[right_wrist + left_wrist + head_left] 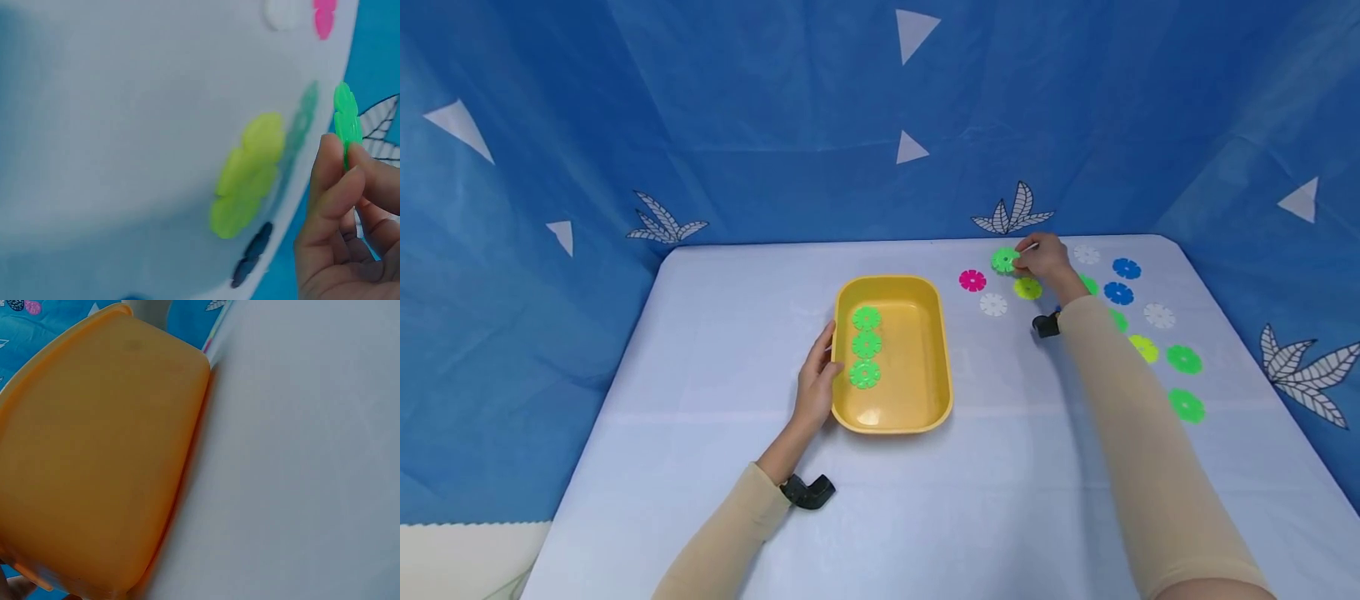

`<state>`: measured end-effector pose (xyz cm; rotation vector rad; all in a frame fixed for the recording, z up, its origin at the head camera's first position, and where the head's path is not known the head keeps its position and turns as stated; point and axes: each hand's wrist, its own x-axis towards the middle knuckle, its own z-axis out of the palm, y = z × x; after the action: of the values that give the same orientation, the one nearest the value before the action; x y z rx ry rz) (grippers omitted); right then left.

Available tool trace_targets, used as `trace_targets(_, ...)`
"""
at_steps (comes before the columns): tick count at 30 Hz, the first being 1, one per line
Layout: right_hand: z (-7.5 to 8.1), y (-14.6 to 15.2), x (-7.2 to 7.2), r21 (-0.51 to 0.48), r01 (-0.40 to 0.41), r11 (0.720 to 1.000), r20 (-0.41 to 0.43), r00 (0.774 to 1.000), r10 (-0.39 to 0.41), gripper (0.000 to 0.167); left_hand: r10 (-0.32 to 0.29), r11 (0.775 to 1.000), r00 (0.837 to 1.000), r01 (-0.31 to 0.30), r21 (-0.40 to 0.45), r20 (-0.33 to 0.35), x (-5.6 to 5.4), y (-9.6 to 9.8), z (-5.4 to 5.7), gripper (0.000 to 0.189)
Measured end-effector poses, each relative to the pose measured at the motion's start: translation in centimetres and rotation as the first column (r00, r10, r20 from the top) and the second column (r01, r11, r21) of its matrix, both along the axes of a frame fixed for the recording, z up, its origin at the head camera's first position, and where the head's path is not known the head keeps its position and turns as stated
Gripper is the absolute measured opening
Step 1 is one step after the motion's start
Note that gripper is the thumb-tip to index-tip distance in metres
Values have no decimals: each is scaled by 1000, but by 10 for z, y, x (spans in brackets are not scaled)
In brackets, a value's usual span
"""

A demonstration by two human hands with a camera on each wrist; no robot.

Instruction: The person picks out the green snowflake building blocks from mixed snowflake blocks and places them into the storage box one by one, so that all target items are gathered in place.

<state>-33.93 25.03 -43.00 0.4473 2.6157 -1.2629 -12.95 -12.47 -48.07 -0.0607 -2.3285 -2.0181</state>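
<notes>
A yellow tray [925,417] stands near the middle of the white table, with three green notched discs [866,344] in a column along its left side. My left hand [816,383] holds the tray's left wall, thumb at the rim. In the left wrist view the tray's outer wall [106,444] fills the left half, and a bit of the fingers [22,586] shows at the bottom corner. Between thumb and fingertips, my right hand [1043,257] pinches another green disc [347,119] on edge above the table. Below it lies a yellow-green disc [248,178].
Right of the tray lie a pink disc [972,280] and a white disc [993,305]. Farther right are several more discs, among them blue [1118,293], yellow [1144,348] and green [1184,359]; the right forearm partly covers some. A blue curtain [790,125] hangs behind the table.
</notes>
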Motion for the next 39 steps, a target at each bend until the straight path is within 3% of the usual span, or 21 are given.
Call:
trace_targets(5,13,-9,11,-69,-76,995,-24,997,74,31,4,1000,1000,-4,4,8,-1,0,-1,64)
trace_targets(11,30,-36,37,-85,-195,977,-76,979,189,29,4,1000,1000,-4,1,14,-1,0,0,64)
trace_targets(17,46,-72,75,-81,-354,932,-159,927,339,22,9,1000,1000,-9,-2,22,0,1,1,65)
trace_targets(22,54,-105,107,-90,-445,891,-159,889,428,21,7,1000,1000,-7,-5,18,0,1,1,65)
trace_targets(28,46,-140,144,-110,-540,835,-105,841,530,18,9,1000,1000,-9,0,14,-1,1,1,65)
trace_targets(31,37,-153,159,-97,-600,794,-64,800,597,18,8,1000,1000,-8,1,13,0,1,0,65)
trace_targets(36,23,-171,173,-51,-685,727,-50,729,683,15,9,1000,1000,-9,-3,11,0,2,0,65)
trace_targets(39,16,-180,178,-49,-706,706,-51,708,704,14,10,1000,1000,-10,-1,10,0,1,0,65)
